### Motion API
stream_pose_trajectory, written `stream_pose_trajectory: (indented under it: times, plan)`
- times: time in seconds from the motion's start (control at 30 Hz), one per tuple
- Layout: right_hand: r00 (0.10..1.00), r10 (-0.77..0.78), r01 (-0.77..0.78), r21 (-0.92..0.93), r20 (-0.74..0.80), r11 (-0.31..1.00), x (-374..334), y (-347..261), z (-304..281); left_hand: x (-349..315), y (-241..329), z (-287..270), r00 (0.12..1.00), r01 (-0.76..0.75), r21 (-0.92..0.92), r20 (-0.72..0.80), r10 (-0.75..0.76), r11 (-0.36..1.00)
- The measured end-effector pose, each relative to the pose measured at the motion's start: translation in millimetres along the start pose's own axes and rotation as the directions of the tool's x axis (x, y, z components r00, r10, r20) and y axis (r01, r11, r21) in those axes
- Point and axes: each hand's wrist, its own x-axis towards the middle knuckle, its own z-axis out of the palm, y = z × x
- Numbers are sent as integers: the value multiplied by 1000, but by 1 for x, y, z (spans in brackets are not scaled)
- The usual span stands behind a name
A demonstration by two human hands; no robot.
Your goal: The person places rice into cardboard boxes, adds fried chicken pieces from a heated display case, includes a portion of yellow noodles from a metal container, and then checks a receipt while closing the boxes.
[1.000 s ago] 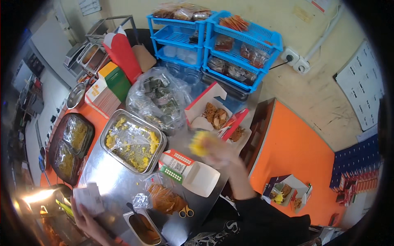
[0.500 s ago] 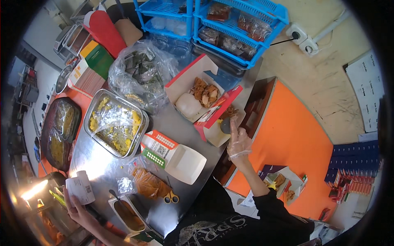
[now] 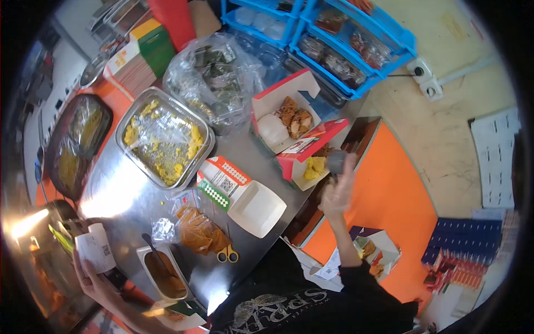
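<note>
My right hand (image 3: 338, 192), in a clear glove and blurred, is closed on a dark grey round-headed utensil (image 3: 336, 162). It is just beside a red and white meal box (image 3: 293, 170) with yellow scrambled egg (image 3: 315, 167) inside. Behind that box, another open box (image 3: 264, 103) contains white rice (image 3: 273, 129) and fried chicken pieces (image 3: 296, 119). At the lower left, my left hand (image 3: 94, 285) has its fingers along the edge of a white printed paper slip (image 3: 95, 250), seemingly gripping it.
A metal tray of egg (image 3: 207, 146) and an empty carton (image 3: 258, 210) are on the steel counter. Near me lie scissors (image 3: 227, 255), a bag of orange sauce (image 3: 201, 231) and a sauce tin (image 3: 162, 274). Blue racks (image 3: 356, 50) stand behind. Another filled box (image 3: 389, 253) sits on the orange surface.
The right hand has lifted the utensil back from the meal box, uncovering the egg. The left hand stays by the slip. The whole view has shifted.
</note>
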Motion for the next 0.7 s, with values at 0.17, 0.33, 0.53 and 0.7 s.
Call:
stream_pose_trajectory:
  times: [0.17, 0.33, 0.53, 0.7]
  plan:
    - [851, -114, -307, 662, 513, 684, -14, -144, 50, -3, -6, -15, 998, 30, 33, -62, -28, 999]
    - [841, -345, 24, 607, 417, 794, -12, -198, 132, -11, 10, -9, 999, -15, 62, 29, 13, 998]
    - [641, 275, -551, 180, 717, 815, 25, -71, -16, -104, 61, 8, 980, 197, 86, -2, -197, 977]
    - [786, 110, 339, -573, 609, 747, 9, -6, 22, -120, 87, 129, 711, 190, 119, 667, -220, 974]
